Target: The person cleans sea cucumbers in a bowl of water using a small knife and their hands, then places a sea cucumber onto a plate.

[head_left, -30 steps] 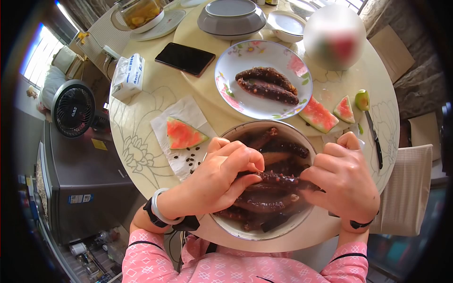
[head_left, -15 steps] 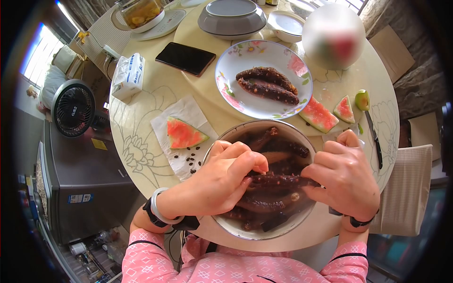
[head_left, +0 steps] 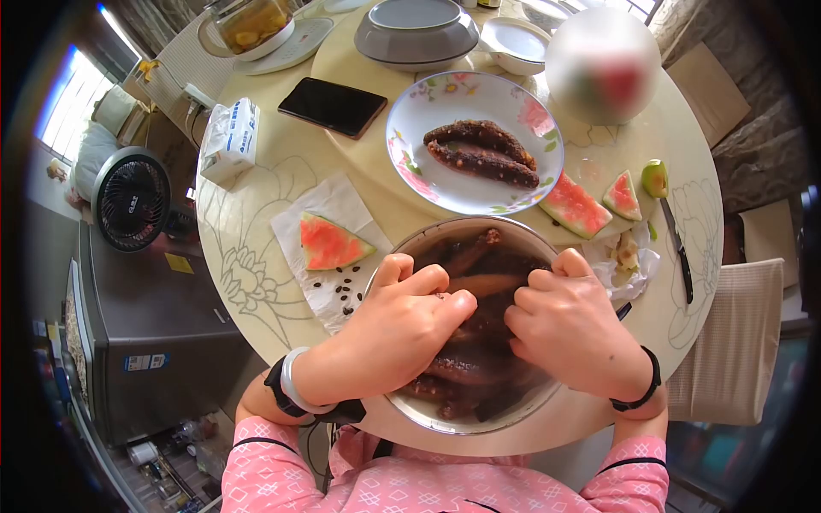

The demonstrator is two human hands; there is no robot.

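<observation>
A round white bowl (head_left: pixel 402 411) holds dark liquid and several dark, bumpy sea cucumbers (head_left: pixel 466 369). My left hand (head_left: pixel 398 321) is over the bowl's left part, its fingers closed on a dark sea cucumber, mostly hidden beneath them. Over the right part, my right hand (head_left: pixel 569 321) has its fingers curled inward; what they grip is hidden. Behind the bowl, a floral plate (head_left: pixel 410 171) bears two dark sea cucumbers (head_left: pixel 483 162) lying side by side.
Left of the bowl, a watermelon slice (head_left: pixel 332 244) and seeds lie on a tissue. A phone (head_left: pixel 333 107) and tissue pack (head_left: pixel 229 137) are farther back. To the right are more watermelon pieces (head_left: pixel 575 205), a knife (head_left: pixel 677 244), a green fruit piece (head_left: pixel 655 178) and crumpled tissue (head_left: pixel 627 261).
My right hand has moved left and lower, closer to my left hand. The sea cucumber stretched between them is now mostly hidden. Crumpled tissue on the right has come into view.
</observation>
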